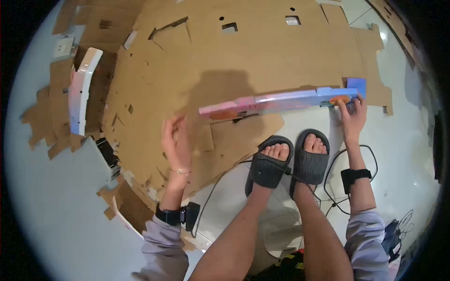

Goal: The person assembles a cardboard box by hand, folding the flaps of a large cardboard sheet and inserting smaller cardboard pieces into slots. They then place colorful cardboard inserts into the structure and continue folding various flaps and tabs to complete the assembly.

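A long, narrow cardboard carton (281, 99), printed pink at one end and blue at the other, lies across the brown cardboard sheet in front of my feet. My right hand (354, 119) grips its blue right end, with the thumb on the near side and the fingers around the corner. A blue flap (357, 85) sticks up at that end. To the left of the pink end, my left hand (176, 144) hovers apart from the carton. Its fingers are loosely bent and apart, with nothing in them.
A large brown cardboard sheet (281, 51) with cut-outs covers the floor. A similar printed piece (83, 93) stands by the wall at left, near a wall socket (63, 47). Black cables (375, 161) run around my sandalled feet (273, 159). More torn cardboard (136, 206) lies lower left.
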The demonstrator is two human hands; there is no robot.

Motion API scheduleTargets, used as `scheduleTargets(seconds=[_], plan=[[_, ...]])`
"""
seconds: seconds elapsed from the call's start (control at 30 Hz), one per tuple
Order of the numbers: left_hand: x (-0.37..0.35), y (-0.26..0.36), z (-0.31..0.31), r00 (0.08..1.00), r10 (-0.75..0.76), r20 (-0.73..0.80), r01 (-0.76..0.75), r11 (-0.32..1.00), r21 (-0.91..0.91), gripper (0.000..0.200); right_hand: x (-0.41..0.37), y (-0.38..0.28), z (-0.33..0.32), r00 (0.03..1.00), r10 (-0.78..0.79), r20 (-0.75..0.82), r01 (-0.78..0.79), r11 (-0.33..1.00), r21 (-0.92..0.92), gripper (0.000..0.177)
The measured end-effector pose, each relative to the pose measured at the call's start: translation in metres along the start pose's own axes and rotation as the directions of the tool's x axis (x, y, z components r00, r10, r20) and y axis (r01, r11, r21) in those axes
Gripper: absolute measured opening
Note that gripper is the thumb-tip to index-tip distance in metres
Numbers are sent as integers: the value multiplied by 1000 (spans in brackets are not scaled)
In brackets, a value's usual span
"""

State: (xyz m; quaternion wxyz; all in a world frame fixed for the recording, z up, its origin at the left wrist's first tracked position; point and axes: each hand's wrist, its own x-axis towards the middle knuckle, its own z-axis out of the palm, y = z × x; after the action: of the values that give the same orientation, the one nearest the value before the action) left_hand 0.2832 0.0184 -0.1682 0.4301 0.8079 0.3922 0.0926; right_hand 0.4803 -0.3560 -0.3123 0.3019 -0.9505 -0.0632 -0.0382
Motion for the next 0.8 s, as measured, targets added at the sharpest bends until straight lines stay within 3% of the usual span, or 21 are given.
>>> scheduleTargets(seconds=[0.03,0.13,0.17,0.23,0.33,0.43,0.5,0.53,0.57,0.63,0.73,0.8], plan=[[-5,-29,-8,985,-173,-13,171,980,-101,26,0,-2,-5,999,-24,44,20,997,76,45],[-27,-64,-13,902,-431,36,430,902,34,28,-5,-14,-25,994,-18,109,-14,958,285,50],[-35,-72,-11,870,-493,16,492,865,-104,30,-10,-5,-27,991,-37,131,7,974,227,59],[-40,-56,1,795,-607,-5,560,737,-379,33,-21,13,-25,989,-40,142,9,978,211,62],[-36,-85,-23,753,-603,263,545,347,-763,38,-33,15,-18,987,-33,155,-7,968,251,65],[-27,-49,-25,951,-290,105,265,590,-763,39,-34,6,-15,988,-21,155,-13,976,217,68],[-17,-31,-14,994,-86,68,108,881,-461,39,-35,6,-13,987,-20,157,-11,981,192,68],[-9,-28,-8,997,18,78,5,959,-282,38,-36,9,-11,987,-23,159,-9,981,194,68],[0,-32,-3,985,148,92,-140,986,-90,37,-35,11,-10,987,-26,159,-5,981,195,68],[20,-44,10,906,375,197,-418,864,281,33,-34,12,-13,983,-77,167,55,990,130,67],[52,-61,24,973,-63,223,11,974,227,37,-35,13,-15,982,-121,146,104,988,118,65],[77,-95,29,977,137,164,-157,981,116,41,-35,32,-8,986,-89,140,67,986,152,61]])
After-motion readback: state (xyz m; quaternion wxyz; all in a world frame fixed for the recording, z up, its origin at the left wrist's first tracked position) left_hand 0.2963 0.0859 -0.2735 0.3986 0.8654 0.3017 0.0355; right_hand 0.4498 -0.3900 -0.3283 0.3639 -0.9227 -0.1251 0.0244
